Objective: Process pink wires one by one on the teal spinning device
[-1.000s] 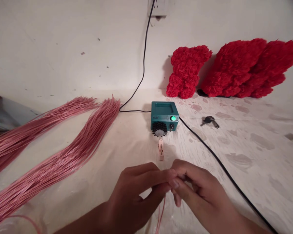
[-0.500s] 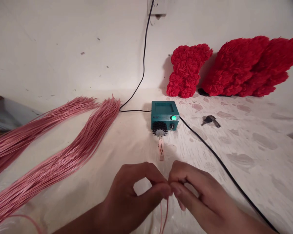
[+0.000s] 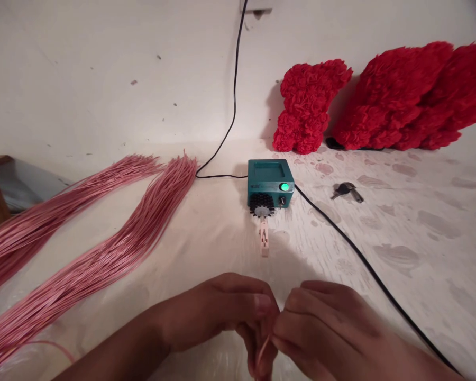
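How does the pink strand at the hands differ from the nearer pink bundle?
The strand shows as a thin piece; the nearer bundle is thick, with many strands. The strand is held between the left hand and right hand; the nearer bundle lies on the table. Both are pink.

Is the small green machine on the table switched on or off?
The green machine appears on: its round button glows green.

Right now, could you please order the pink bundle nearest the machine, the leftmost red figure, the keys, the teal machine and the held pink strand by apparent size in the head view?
1. Pink bundle
2. Red figure
3. Teal machine
4. Keys
Unranked: held pink strand, partly hidden and close to the camera.
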The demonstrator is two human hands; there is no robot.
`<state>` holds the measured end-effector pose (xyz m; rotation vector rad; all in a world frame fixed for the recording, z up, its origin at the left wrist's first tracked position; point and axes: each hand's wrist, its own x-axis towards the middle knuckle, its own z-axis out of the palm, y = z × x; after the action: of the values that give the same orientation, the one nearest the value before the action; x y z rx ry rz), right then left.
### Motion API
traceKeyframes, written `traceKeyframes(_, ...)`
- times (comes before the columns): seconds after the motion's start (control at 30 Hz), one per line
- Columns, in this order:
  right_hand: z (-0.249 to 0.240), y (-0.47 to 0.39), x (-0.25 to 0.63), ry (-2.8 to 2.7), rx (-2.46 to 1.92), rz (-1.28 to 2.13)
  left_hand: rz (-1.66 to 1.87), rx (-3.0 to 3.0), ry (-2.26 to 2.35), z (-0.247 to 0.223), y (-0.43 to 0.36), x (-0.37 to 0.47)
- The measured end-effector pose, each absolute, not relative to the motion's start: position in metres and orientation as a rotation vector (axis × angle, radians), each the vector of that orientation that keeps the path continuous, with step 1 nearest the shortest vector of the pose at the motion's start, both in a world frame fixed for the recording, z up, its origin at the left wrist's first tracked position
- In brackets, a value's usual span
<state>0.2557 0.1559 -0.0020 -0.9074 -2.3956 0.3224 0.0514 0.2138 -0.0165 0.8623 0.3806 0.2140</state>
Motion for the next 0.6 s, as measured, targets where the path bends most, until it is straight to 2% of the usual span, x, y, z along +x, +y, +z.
traceKeyframes(0.4,-0.004,0.152,0.257,-2.460,-0.830,0.192,0.058,1.099,0.415,-0.007,0.215,0.051)
traceKeyframes(0.6,-0.006,0.150,0.253,-2.445,-0.818,0.267,-0.003,1.155,0.524,-0.012,0.215,0.052)
